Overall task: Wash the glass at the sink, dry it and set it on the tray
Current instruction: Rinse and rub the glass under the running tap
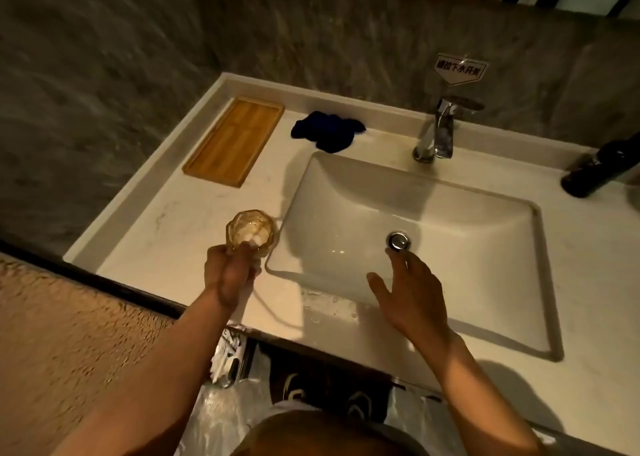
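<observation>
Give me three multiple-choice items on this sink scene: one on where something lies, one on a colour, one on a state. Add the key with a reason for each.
1. Where does the wooden tray lie?
A. inside the basin
B. on the counter left of the basin
C. right of the tap

2. What colour is the cloth?
A. dark blue
B. white
C. red

3. What is the state of the right hand?
A. shut on the glass
B. shut on the cloth
C. open, holding nothing

Key:
1 B, the tray sits on the countertop by the left wall.
2 A, the crumpled cloth behind the basin is dark blue.
3 C, its fingers spread over the basin; the left hand holds the glass.
</observation>
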